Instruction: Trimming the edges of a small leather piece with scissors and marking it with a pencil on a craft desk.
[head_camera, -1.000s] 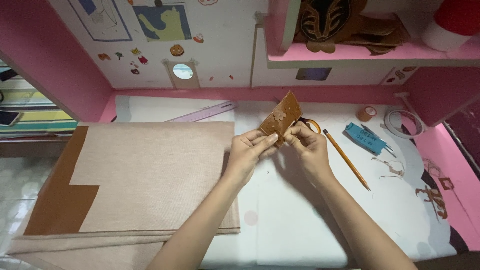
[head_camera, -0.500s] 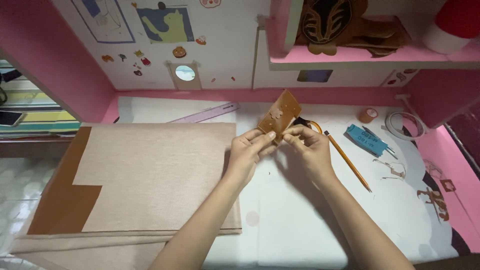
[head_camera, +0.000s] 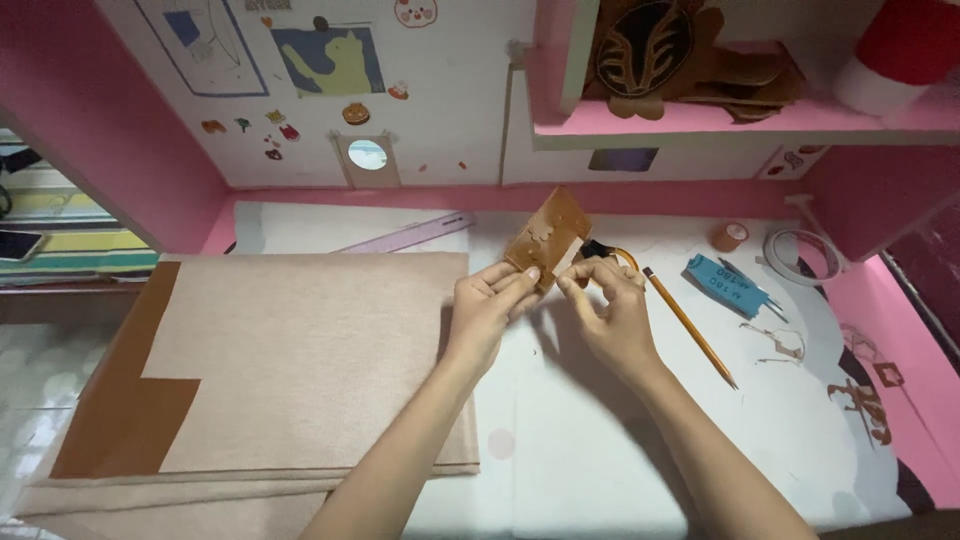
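Both hands, left hand (head_camera: 487, 305) and right hand (head_camera: 605, 300), pinch a small brown leather piece (head_camera: 548, 238) above the white desk (head_camera: 560, 440) (pencil (head_camera: 688, 326) lying just beside).

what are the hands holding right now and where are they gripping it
Both hands, left hand and right hand, pinch a small brown leather piece at its lower edge.

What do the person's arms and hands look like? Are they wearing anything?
Both arms are bare as far as the picture shows, with no sleeves. The left hand and right hand wear no gloves, and no rings, watch or bracelets show. The fingers are slim, and the nails look short and unpainted.
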